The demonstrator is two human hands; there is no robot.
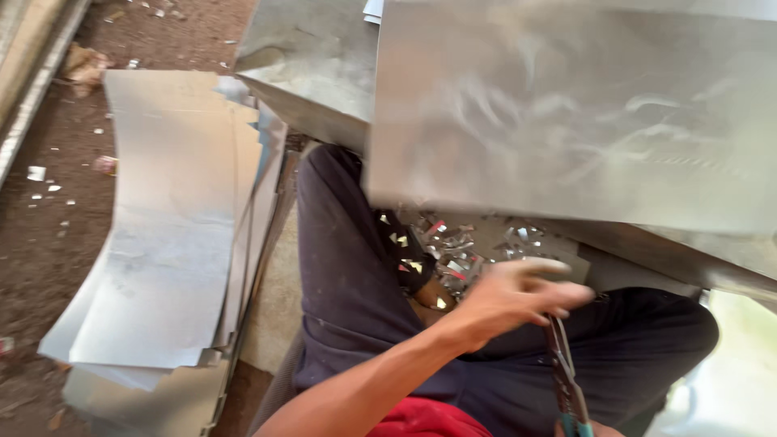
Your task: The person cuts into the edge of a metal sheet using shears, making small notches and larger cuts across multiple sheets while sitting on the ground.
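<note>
Curved metal sheets (174, 235) and small scraps (36, 172) lie on dirt floor (40, 259).

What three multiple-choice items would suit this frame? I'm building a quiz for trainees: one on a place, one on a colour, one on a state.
1. Where does the stack of metal sheets lie?
A. On the ground at the picture's left
B. On the lap
C. Against a wall

2. What colour are the trousers?
A. White
B. Dark
C. Yellow

3. How is the large metal sheet placed?
A. Rolled up
B. Buried under scraps
C. Lying over the legs

Answers: 1 A, it rests on dirt at the left; 2 B, dark fabric; 3 C, it spans above the knees, scraps below its edge.
</note>
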